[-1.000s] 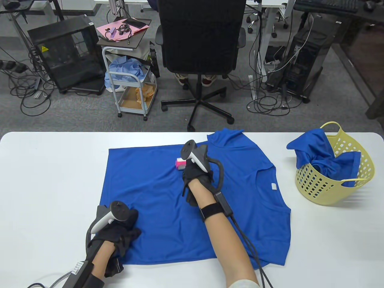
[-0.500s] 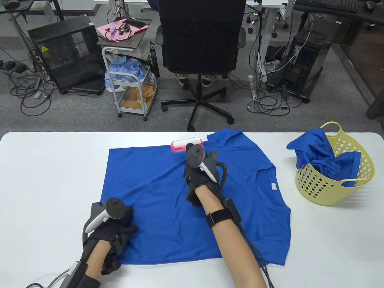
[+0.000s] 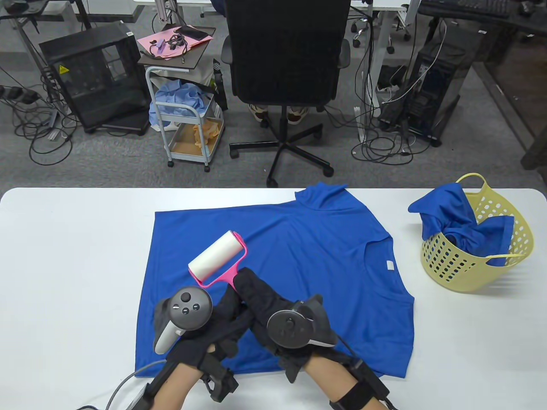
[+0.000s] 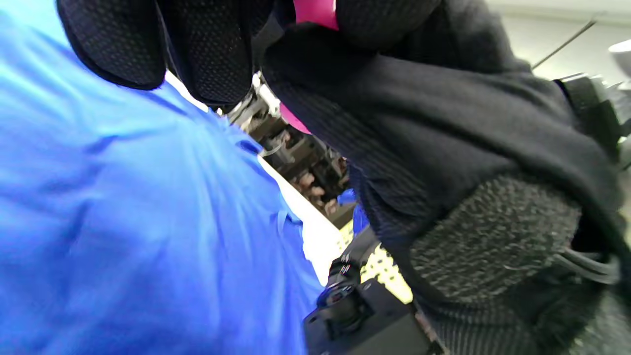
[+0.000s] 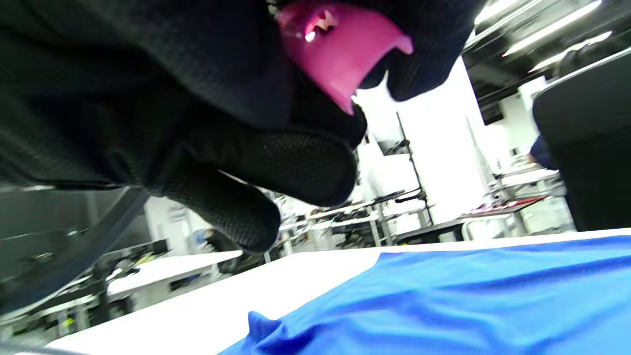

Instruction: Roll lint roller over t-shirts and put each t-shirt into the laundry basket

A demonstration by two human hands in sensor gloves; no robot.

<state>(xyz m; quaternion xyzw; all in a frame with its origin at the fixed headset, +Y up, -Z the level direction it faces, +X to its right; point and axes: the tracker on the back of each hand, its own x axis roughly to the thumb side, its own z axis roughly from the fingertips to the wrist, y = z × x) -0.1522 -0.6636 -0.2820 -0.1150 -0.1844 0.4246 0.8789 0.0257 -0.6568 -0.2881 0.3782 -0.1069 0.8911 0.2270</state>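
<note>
A blue t-shirt (image 3: 320,265) lies spread flat on the white table (image 3: 64,256). The lint roller (image 3: 218,256), a white roll on a pink frame, is held tilted above the shirt's near left part. My right hand (image 3: 256,294) grips its pink handle (image 5: 340,54). My left hand (image 3: 226,311) sits pressed against the right hand from the left, its fingers (image 4: 212,54) right beside the handle. Whether they grip it is hidden. The yellow laundry basket (image 3: 453,269) stands at the right with another blue t-shirt (image 3: 453,222) bunched inside.
A black office chair (image 3: 284,51) stands on the floor beyond the table's far edge. Bare table lies to the left of the shirt and between the shirt and the basket.
My right hand has drawn the roller back from the shirt's far edge to its near left part and lifted it. My left hand has left the shirt's near left corner and met the right hand.
</note>
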